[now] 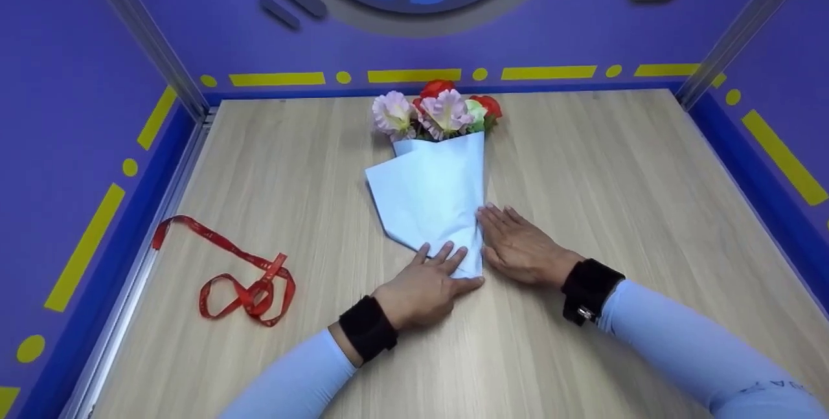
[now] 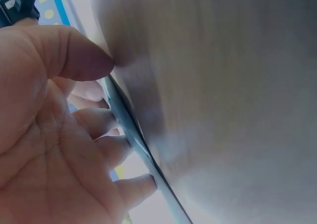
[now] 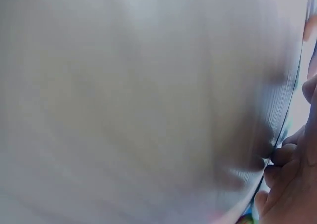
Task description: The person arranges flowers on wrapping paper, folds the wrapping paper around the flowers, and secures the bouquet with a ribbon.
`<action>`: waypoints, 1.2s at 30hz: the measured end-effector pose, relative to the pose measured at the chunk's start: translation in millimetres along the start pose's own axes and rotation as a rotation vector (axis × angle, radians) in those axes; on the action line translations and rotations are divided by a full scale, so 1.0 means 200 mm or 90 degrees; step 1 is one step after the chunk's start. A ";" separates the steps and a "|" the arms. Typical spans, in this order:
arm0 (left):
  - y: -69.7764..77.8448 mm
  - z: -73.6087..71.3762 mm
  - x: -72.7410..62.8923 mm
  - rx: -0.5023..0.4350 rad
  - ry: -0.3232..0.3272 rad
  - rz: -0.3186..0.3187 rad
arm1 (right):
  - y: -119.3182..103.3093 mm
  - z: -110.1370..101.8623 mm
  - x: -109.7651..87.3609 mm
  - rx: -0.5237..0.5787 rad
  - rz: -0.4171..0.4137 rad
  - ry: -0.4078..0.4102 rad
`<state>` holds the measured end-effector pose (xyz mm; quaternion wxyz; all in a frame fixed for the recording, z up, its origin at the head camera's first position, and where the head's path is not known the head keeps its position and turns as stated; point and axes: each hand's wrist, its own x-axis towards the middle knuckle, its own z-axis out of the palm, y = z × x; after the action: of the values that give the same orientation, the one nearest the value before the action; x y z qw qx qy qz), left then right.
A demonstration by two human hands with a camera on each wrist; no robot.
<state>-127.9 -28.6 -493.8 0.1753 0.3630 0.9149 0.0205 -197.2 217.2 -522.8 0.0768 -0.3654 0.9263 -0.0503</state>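
A bouquet of artificial flowers (image 1: pixel 447 113), pink, red and pale green, lies on the table with its heads toward the back wall. Light blue wrapping paper (image 1: pixel 431 189) covers the stems, folded over with a loose corner out to the left. My left hand (image 1: pixel 421 289) presses on the paper's narrow lower end, fingers spread and thumb at its bottom right corner. In the left wrist view the fingertips (image 2: pixel 143 187) rest along the paper's edge. My right hand (image 1: pixel 528 247) lies against the paper's right edge with straight fingers, its fingertips touching the fold.
A red ribbon (image 1: pixel 249 296) lies loosely looped on the wooden table (image 1: pixel 602 166) to the left, one end stretching toward the table's left edge. Blue-purple panels (image 1: pixel 214 24) with yellow marks enclose the back and both sides.
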 end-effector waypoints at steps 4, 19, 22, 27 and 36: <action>0.00 0.00 0.00 -0.002 -0.004 0.000 | 0.04 -0.02 0.05 -0.039 0.005 0.015; 0.01 -0.01 0.01 0.019 -0.022 0.000 | 0.14 -0.06 0.17 -0.060 0.053 0.015; 0.01 -0.01 0.01 0.018 -0.019 0.001 | 0.13 -0.06 0.17 -0.044 0.047 0.013; 0.00 -0.01 0.00 0.016 -0.012 0.005 | 0.13 -0.06 0.20 -0.006 0.042 -0.020; -0.01 -0.01 0.01 0.000 -0.016 0.003 | 0.18 -0.07 0.26 0.041 0.074 -0.029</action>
<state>-130.1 -28.4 -492.5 0.1865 0.3654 0.9118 0.0167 -260.6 209.2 -520.2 0.1126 -0.3097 0.9417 -0.0673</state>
